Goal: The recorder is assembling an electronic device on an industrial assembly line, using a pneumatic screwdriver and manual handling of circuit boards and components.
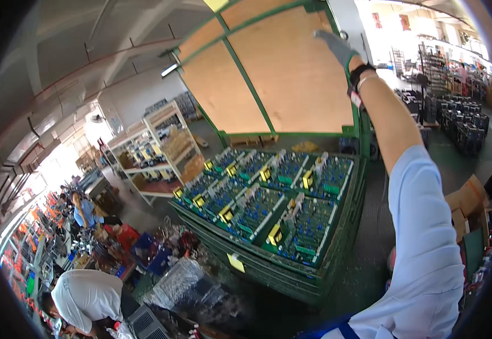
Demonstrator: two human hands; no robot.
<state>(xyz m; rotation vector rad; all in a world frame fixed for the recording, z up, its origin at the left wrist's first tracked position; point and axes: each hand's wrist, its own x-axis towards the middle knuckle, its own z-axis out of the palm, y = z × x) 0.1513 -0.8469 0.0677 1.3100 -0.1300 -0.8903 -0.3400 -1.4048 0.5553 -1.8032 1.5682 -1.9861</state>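
My right hand [339, 50], in a grey glove with a dark band at the wrist, is raised at the upper right. Its fingers stretch leftward across the upper corner of a large light-wood panel [291, 73] in a green frame [246, 82]; whether they touch it I cannot tell. Below the panel stands a stack of green trays [314, 291]. Rows of green circuit boards [305, 226] with yellow blocks and small blue parts fill the top tray. My left hand is out of view.
A yellow paper [235, 263] hangs on the stack's near side. Plastic-wrapped goods [184, 282] and a blue crate [149, 251] lie to the left, near a bending person [87, 296]. White shelves [155, 150] stand behind; cardboard boxes [466, 200] are at right.
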